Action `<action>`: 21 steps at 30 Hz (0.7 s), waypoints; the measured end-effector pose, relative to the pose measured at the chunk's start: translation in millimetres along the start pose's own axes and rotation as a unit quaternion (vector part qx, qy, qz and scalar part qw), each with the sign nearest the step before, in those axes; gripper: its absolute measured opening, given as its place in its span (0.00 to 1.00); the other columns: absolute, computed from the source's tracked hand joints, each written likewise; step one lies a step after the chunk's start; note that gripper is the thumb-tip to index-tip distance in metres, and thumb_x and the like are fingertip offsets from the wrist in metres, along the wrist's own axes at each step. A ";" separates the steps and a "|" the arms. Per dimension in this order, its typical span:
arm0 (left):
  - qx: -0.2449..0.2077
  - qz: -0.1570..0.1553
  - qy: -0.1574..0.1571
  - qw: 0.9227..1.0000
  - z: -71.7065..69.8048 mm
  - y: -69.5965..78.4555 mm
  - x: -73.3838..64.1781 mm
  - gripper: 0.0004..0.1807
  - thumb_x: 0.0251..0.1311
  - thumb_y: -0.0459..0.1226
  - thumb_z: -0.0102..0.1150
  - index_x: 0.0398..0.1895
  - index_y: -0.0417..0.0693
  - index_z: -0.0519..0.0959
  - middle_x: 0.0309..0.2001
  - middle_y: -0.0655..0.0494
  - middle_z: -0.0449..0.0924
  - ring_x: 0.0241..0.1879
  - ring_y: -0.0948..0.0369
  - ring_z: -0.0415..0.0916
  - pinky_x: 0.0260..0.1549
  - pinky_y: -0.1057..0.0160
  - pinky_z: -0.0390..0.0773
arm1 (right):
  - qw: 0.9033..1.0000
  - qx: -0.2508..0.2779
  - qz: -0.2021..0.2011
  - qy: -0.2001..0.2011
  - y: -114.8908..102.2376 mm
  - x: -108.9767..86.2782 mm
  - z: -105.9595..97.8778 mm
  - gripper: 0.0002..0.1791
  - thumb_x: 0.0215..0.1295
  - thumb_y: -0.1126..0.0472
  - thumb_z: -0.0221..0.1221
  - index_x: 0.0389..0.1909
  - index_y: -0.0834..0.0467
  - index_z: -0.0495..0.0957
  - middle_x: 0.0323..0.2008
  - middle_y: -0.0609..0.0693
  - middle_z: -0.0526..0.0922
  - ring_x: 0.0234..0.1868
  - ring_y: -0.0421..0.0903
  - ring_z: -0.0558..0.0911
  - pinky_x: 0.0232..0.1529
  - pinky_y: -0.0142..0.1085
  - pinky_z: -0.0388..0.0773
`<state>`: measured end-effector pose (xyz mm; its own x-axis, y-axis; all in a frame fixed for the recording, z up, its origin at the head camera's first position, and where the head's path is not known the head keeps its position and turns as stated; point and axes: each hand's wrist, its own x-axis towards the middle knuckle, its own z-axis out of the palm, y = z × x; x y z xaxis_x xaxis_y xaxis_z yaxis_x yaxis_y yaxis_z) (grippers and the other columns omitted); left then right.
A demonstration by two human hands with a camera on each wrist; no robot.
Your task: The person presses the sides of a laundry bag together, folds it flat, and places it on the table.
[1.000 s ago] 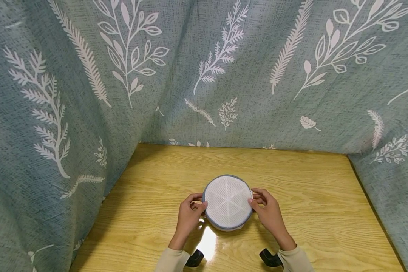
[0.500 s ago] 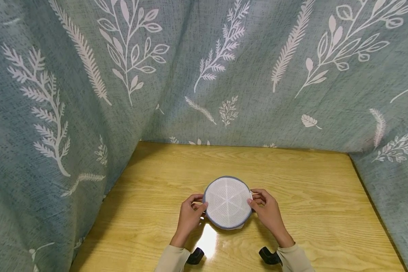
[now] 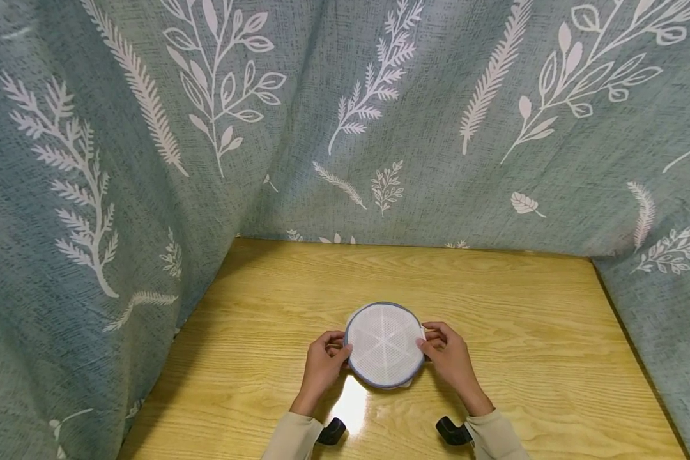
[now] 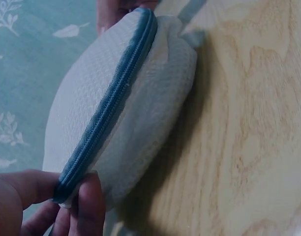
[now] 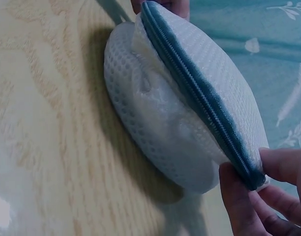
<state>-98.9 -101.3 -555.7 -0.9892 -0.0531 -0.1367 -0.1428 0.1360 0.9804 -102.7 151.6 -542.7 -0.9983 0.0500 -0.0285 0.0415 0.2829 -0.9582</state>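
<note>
A round white mesh laundry bag with a blue zipper rim is held between the two hands, its flat round face turned up in the head view. On its left edge, the left hand pinches the rim between thumb and fingers. The right hand pinches the opposite edge the same way. The left wrist view shows the blue zipper running along the rim, with soft mesh bulging below it. In the right wrist view the honeycomb mesh underside sags close to the table; whether it touches cannot be told.
The wooden table extends around the hands. A blue-green leaf-print curtain encloses the back and both sides. Black wrist devices show near both sleeves, and a bright glare spot lies near the left forearm.
The bag and both hands have come slightly nearer the person, and the bag's face has tilted a little. Both hands keep their hold on the rim.
</note>
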 end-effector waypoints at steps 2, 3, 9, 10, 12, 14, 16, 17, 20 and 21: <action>0.004 -0.001 0.003 1.000 0.3 -1.7 0.5 0.14 0.56 0.28 0.61 0.45 0.33 0.76 0.36 0.45 0.75 0.25 0.61 0.75 0.20 0.64 0.81 | 1.000 -0.010 0.001 -0.001 2.3 0.6 1.2 0.18 0.56 0.68 0.63 0.49 0.64 0.76 0.33 0.57 0.79 0.30 0.45 0.81 0.26 0.33 0.80; 0.006 -0.003 0.003 1.000 0.4 -2.1 0.5 0.14 0.56 0.28 0.61 0.45 0.33 0.76 0.36 0.45 0.75 0.25 0.60 0.75 0.20 0.64 0.81 | 1.000 -0.015 0.000 -0.001 3.3 0.7 1.8 0.18 0.56 0.68 0.63 0.49 0.64 0.76 0.33 0.56 0.79 0.30 0.45 0.81 0.26 0.32 0.80; 0.008 -0.011 0.009 1.000 0.8 -4.0 -0.3 0.14 0.56 0.29 0.61 0.45 0.34 0.76 0.35 0.45 0.76 0.25 0.59 0.76 0.19 0.64 0.80 | 0.999 -0.039 -0.012 0.001 6.3 1.4 5.3 0.17 0.56 0.68 0.64 0.47 0.63 0.76 0.32 0.55 0.80 0.30 0.45 0.80 0.26 0.30 0.77; 0.009 -0.009 0.011 1.000 0.9 -4.3 -0.4 0.14 0.55 0.28 0.61 0.45 0.33 0.76 0.35 0.45 0.76 0.24 0.60 0.75 0.19 0.64 0.80 | 0.999 -0.042 -0.012 0.002 6.5 1.6 5.7 0.17 0.56 0.68 0.64 0.47 0.63 0.76 0.31 0.54 0.80 0.30 0.45 0.80 0.26 0.29 0.77; 0.011 -0.003 0.015 1.000 1.0 -5.3 -0.2 0.14 0.55 0.28 0.61 0.44 0.33 0.76 0.34 0.45 0.76 0.24 0.60 0.75 0.19 0.64 0.80 | 0.999 -0.051 -0.013 0.004 6.8 2.4 6.7 0.17 0.55 0.68 0.64 0.47 0.63 0.77 0.31 0.53 0.80 0.30 0.44 0.80 0.27 0.29 0.76; 0.011 -0.001 0.019 1.000 1.6 -6.0 -0.3 0.14 0.54 0.28 0.62 0.44 0.32 0.76 0.34 0.45 0.76 0.23 0.61 0.74 0.18 0.64 0.79 | 0.998 -0.060 -0.013 0.006 6.9 2.7 7.6 0.17 0.55 0.68 0.65 0.46 0.63 0.77 0.31 0.53 0.80 0.29 0.44 0.80 0.27 0.29 0.76; 0.012 0.000 0.022 1.000 2.0 -6.9 0.0 0.14 0.54 0.27 0.62 0.44 0.31 0.76 0.33 0.45 0.75 0.22 0.62 0.72 0.17 0.65 0.79 | 0.997 -0.070 -0.012 0.008 7.7 3.4 8.4 0.16 0.55 0.67 0.65 0.46 0.62 0.77 0.30 0.52 0.80 0.29 0.43 0.79 0.27 0.29 0.75; 0.015 0.000 0.024 1.000 2.2 -7.3 0.1 0.14 0.53 0.27 0.62 0.43 0.31 0.76 0.32 0.45 0.75 0.22 0.62 0.72 0.16 0.65 0.79 | 0.997 -0.076 -0.014 0.009 8.0 3.6 8.7 0.16 0.54 0.67 0.65 0.45 0.62 0.77 0.30 0.51 0.79 0.29 0.42 0.79 0.27 0.29 0.75; 0.034 0.013 0.029 0.999 3.0 -6.9 -0.1 0.14 0.53 0.26 0.62 0.44 0.33 0.76 0.32 0.45 0.75 0.22 0.62 0.71 0.17 0.67 0.77 | 0.996 -0.085 -0.022 0.010 8.9 3.3 8.4 0.17 0.54 0.67 0.66 0.46 0.62 0.77 0.31 0.51 0.79 0.29 0.42 0.78 0.28 0.30 0.75; 0.046 0.025 0.033 0.998 3.3 -6.3 -0.1 0.14 0.52 0.26 0.62 0.44 0.34 0.76 0.33 0.46 0.74 0.23 0.62 0.71 0.19 0.68 0.77 | 0.996 -0.089 -0.028 0.009 9.2 3.2 8.0 0.17 0.55 0.67 0.65 0.47 0.61 0.77 0.31 0.51 0.79 0.30 0.42 0.78 0.29 0.30 0.76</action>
<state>-98.0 -99.0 -562.3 -0.9912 -0.1081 -0.0761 -0.0994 0.2305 0.9680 -105.8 146.6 -553.9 -0.9984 0.0465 0.0313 -0.0070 0.4506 -0.8927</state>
